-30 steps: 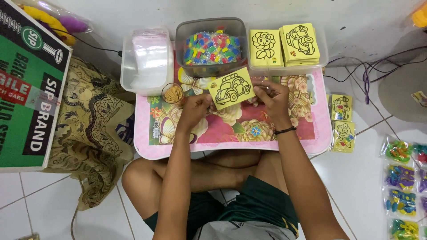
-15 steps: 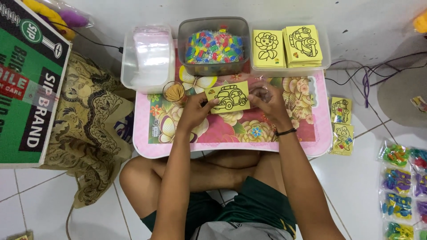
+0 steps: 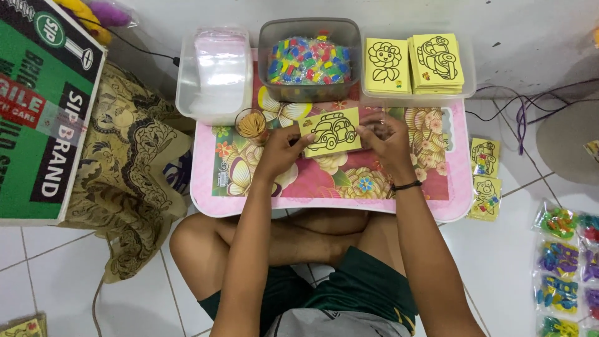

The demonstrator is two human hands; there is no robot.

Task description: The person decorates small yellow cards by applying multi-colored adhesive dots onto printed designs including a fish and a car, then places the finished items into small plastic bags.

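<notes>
Yellow car card (image 3: 331,131), pinched at both ends by left hand (image 3: 282,151) and right hand (image 3: 385,138), could crease if either grip tightens.

The card (image 3: 331,131) is looking like matt yellow paper. The tabletop (image 3: 458,187) is shining as glossy pink plastic. At twelve o'clock, the tub (image 3: 309,92) is showing smooth clear plastic. At nine o'clock, patterned cloth (image 3: 128,181) is lying soft and matt.
</notes>
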